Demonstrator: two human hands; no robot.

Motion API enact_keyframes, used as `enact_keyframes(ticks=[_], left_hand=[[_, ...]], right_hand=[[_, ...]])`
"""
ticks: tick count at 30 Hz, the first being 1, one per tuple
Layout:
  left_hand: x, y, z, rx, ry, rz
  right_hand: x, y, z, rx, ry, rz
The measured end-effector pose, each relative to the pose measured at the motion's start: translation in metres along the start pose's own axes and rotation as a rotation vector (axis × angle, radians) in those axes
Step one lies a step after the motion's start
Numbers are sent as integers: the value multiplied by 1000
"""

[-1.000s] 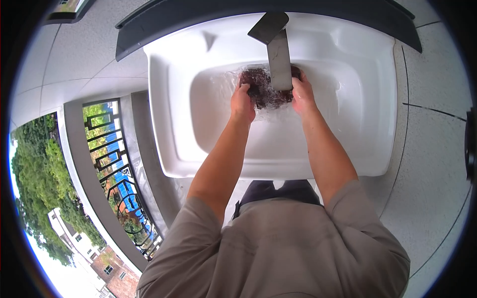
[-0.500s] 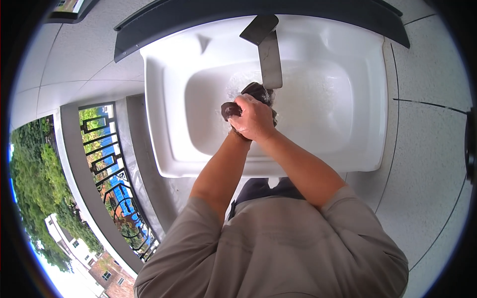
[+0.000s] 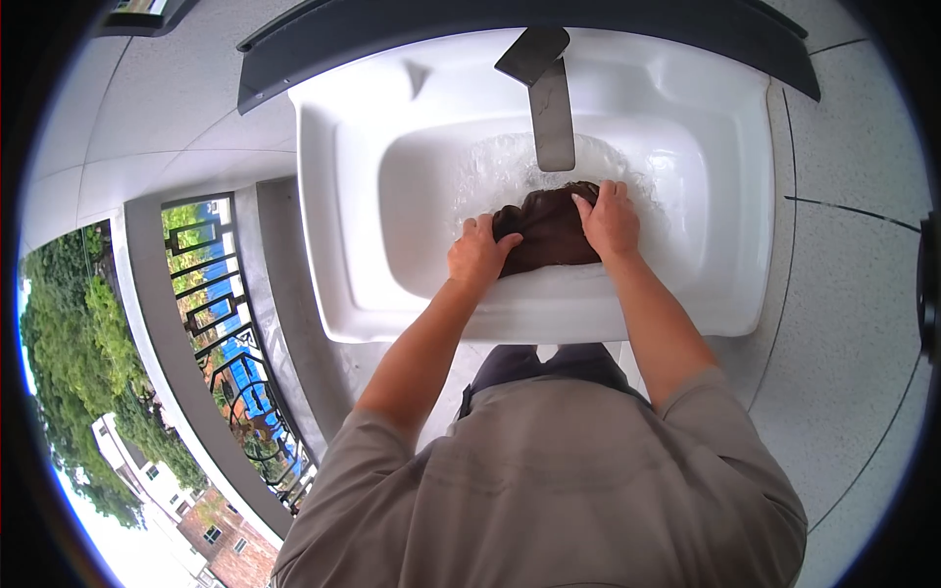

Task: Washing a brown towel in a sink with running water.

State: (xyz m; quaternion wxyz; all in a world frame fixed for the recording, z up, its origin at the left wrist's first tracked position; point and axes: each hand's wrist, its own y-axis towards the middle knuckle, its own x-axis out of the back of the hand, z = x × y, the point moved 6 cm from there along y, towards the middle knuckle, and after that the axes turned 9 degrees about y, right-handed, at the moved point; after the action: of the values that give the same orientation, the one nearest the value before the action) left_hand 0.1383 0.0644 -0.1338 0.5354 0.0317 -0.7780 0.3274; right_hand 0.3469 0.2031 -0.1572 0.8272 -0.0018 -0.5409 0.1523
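Observation:
A wet dark brown cloth (image 3: 549,231) is spread between my two hands, low over the basin of a white sink (image 3: 338,245). My left hand (image 3: 479,251) grips its left end, thumb on top and fingers curled beneath or over the edge. At the right end, my right hand (image 3: 610,221) pinches the cloth in the same way. Just beyond the cloth hangs the dark grey faucet (image 3: 553,113), and splashing water (image 3: 520,162) churns in the basin below its spout. The far edge of the cloth is bunched in folds.
A dark grey ledge (image 3: 392,44) runs along the sink's back. To the left stand a low wall and a black metal railing (image 3: 221,314), with trees and buildings outside. Pale tiled wall panels (image 3: 853,274) lie on the right.
My hands were clasped together around the bunched cloth under the faucet. They have moved apart, and the cloth is now opened out between them, nearer to me.

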Motion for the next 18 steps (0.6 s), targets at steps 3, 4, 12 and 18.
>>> enact_keyframes(ticks=[3, 4, 12, 18], left_hand=[[-15, 26, 0, 38, 60, 10], [-17, 35, -4, 9, 36, -49], [1, 114, 2, 76, -159, -280], [-23, 101, -10, 393, -1656, -82]], right_hand=[[-11, 12, 3, 20, 21, 23], [-15, 20, 6, 69, -13, 15], [-43, 73, 23, -48, 98, 48], [-31, 38, 72, -659, 1784, 457]])
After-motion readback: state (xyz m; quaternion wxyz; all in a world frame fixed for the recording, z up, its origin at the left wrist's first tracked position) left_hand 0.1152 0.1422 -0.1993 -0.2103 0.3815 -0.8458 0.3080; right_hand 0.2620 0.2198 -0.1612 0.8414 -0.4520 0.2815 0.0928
